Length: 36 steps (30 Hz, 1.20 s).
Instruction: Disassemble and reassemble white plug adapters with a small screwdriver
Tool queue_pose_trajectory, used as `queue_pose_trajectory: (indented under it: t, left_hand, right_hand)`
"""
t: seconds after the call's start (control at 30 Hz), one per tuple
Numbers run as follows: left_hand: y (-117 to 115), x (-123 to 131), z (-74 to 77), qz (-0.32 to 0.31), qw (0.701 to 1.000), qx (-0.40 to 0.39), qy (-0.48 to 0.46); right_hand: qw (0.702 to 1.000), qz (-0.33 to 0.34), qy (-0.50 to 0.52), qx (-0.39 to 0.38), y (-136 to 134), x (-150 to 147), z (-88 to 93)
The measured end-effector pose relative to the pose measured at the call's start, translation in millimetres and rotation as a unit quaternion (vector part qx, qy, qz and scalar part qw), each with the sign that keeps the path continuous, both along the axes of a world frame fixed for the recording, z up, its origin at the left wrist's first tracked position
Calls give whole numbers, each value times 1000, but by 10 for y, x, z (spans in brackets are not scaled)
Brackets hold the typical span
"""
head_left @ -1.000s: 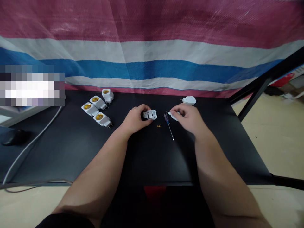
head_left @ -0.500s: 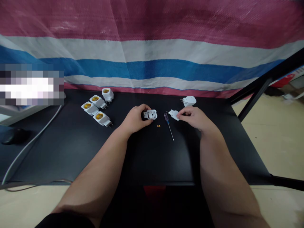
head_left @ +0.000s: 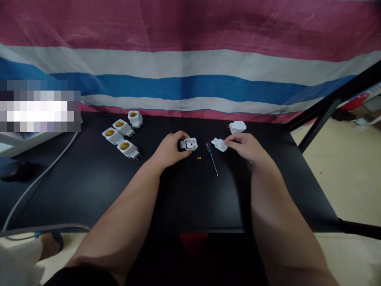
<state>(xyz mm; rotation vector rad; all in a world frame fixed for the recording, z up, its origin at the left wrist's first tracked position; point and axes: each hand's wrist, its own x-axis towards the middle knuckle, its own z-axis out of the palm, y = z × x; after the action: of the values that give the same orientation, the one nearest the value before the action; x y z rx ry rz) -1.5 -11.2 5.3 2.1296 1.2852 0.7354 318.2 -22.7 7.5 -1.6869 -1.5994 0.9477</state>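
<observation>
My left hand [head_left: 171,150] grips a white lamp-socket housing [head_left: 190,144] between thumb and fingers, its hollow inside facing up. Over to the right, the thumb and forefinger of my right hand [head_left: 242,147] pinch the edge of a white plug cover [head_left: 219,144], whose metal pins point left. Between the hands lies a screwdriver [head_left: 211,159] with a dark purple handle, its tip toward me. Small brass-coloured pieces [head_left: 199,158] rest on the table just below the housing. Behind my right hand is another white plug piece [head_left: 237,127] with pins.
Several white plug-in lamp sockets [head_left: 127,149] with golden insides stand at the left of the black table [head_left: 190,198]. A grey cable [head_left: 44,174] and a dark mouse [head_left: 16,170] lie farther left. A striped sheet [head_left: 190,87] hangs behind; a black frame bar [head_left: 324,107] slants at the right.
The plug cover has shifted slightly right and shows more of its flat face, with my right hand moving along. My left hand stays put. Part of another person appears at lower left.
</observation>
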Motion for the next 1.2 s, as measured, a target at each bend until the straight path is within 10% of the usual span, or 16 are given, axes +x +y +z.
queue_pose_trajectory:
  t: [0.3, 1.2]
  left_hand:
    - [21, 2, -31, 2, 1000, 12, 0]
    - [15, 2, -28, -1, 1000, 9, 10]
  right_hand:
    - [987, 27, -50, 153, 79, -289, -146]
    - [983, 34, -90, 154, 23, -374, -124]
